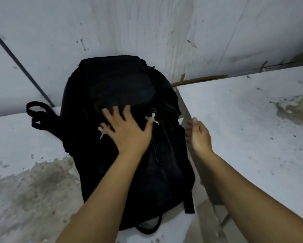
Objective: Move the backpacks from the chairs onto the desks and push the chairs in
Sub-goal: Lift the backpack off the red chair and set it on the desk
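A black backpack (122,95) lies flat on a worn white desk (24,155), its top end against the wall and a strap loop sticking out to the left. My left hand (127,130) rests flat on the front of the bag, fingers spread, near two pale buckles. My right hand (199,135) hovers just off the bag's right side, fingers loosely apart and holding nothing, above the gap between the desks. No chair is in sight.
A second white desk (252,120) stands to the right, separated by a narrow gap (205,181). A stained white wall (147,32) runs behind both. A strip of brown cardboard (199,80) lies along the far edge of the right desk.
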